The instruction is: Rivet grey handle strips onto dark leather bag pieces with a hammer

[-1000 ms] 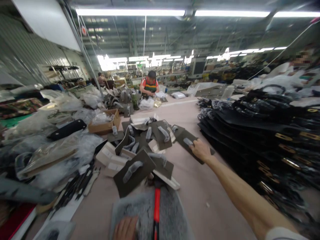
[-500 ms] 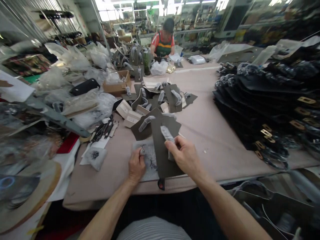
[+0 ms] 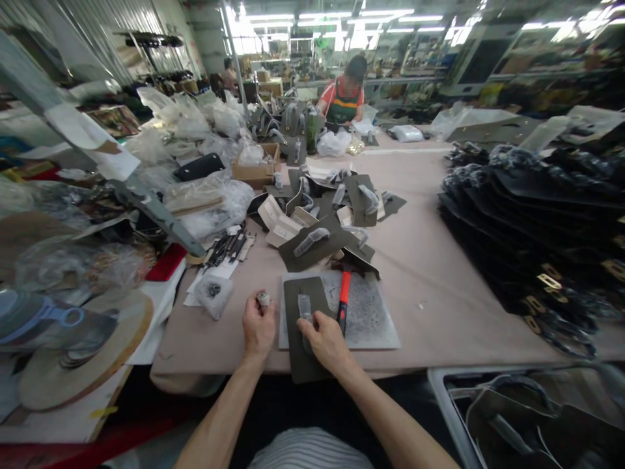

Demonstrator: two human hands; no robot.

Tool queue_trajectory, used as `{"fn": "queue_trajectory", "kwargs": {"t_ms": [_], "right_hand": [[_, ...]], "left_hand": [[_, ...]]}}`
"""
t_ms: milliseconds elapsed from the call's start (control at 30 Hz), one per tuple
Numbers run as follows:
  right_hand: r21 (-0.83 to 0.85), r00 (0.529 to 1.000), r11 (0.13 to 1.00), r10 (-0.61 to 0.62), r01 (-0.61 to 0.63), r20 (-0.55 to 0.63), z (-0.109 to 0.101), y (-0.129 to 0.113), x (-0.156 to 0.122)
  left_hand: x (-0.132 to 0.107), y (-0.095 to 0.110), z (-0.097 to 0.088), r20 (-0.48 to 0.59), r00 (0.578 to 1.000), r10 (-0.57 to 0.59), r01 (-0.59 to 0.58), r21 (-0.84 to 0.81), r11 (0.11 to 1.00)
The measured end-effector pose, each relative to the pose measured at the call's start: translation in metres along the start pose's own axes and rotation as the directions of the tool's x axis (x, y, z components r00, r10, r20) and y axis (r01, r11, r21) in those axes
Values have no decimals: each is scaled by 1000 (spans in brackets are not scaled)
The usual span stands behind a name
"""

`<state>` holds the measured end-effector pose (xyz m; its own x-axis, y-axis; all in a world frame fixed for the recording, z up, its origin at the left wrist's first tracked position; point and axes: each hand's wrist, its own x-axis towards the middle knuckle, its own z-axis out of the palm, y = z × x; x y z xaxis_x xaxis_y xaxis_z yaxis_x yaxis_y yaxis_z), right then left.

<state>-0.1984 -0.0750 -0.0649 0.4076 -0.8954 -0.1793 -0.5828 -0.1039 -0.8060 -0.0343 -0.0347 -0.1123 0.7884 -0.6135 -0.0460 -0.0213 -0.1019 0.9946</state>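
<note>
My left hand (image 3: 259, 329) is closed around a small, pale cylindrical piece (image 3: 263, 299), whose round end shows above the fingers. It is beside the left edge of a white speckled board (image 3: 378, 326). My right hand (image 3: 326, 340) pinches the plastic-wrapped strap handle (image 3: 305, 305) of a dark olive bag panel (image 3: 295, 361). This panel lies over the board's left part and overhangs the table's front edge. A hammer (image 3: 344, 293) with a red and black handle rests on the board, to the right of the panel. Behind it, another olive panel (image 3: 293, 259) has a similar wrapped handle.
More olive panels lie piled mid-table. At right rises a stack of black bag pieces (image 3: 488, 221). A small bag (image 3: 215, 296) of dark bits and plastic-wrapped goods (image 3: 209, 195) are at left. A bin (image 3: 442, 391) stands front right. A person (image 3: 344, 98) sits across the table.
My right hand has brought the panel left and down onto the board, uncovering the hammer. My left hand has moved off the board to its left side. The view has shifted.
</note>
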Motion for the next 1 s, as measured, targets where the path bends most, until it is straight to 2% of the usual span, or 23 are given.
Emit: {"fn": "queue_trajectory", "kwargs": {"t_ms": [100,200,267,367,433,500,567,800,900,1000], "right_hand": [[21,1000,1000,20,-21,22,-2,0,-1],[12,999,999,35,-35,27,-5,-3,-6],[-37,999,999,14,-15,-32,-8,-6,-10],[-164,977,975,-172,151,-127,-14,-10,-11],[-200,947,935,-312,293,-74,-18,-10,-9],[-200,930,909,-368,365,27,-17,-7,-6],[-173,934,918,-352,357,61,-10,-2,-5],[58,934,945,-308,323,-181,32,6,-4],[172,938,938,-258,300,-230,35,3,-1],[227,943,926,-254,302,-215,31,1,0]], "left_hand": [[12,16,19,122,987,-105,125,-173,977],[25,32,39,224,961,-160,225,-302,926],[33,38,51,274,948,-164,255,-343,904],[41,38,66,311,941,-131,245,-362,900],[42,34,73,324,940,-102,223,-361,905],[41,29,76,342,936,-79,206,-353,913],[41,24,76,360,931,-62,194,-343,919],[43,17,70,401,915,-39,183,-327,927],[44,17,70,415,909,-25,173,-323,930],[44,15,70,423,906,-9,156,-314,937]]}}
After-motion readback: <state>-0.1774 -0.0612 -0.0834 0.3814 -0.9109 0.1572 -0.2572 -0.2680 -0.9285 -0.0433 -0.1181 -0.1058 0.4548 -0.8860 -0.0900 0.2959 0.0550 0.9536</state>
